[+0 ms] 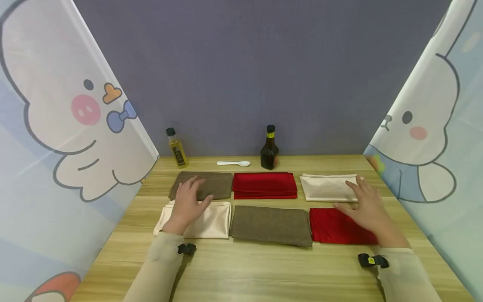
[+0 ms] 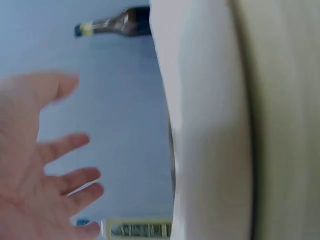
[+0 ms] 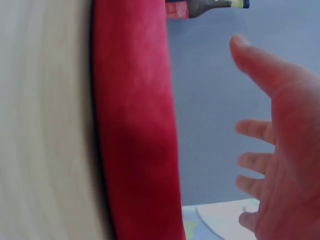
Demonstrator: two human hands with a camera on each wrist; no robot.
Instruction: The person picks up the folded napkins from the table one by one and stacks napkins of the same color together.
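Observation:
My left hand hovers with spread fingers over the left stacks, overlapping a brown folded cloth behind and a cream folded cloth in front. In the left wrist view its fingers are apart with nothing between them. On the other side, my right hand hangs above a red folded cloth, its fingertips overlapping the cream cloth behind. The right wrist view shows its thumb and fingers loosely bent and bare. Between the hands lie a wide brown cloth and a red cloth.
Along the back of the wooden table stand an oil bottle at left and a dark sauce bottle, with a white spoon between them. A grey panel rises behind; cartoon-printed sheets flank both sides.

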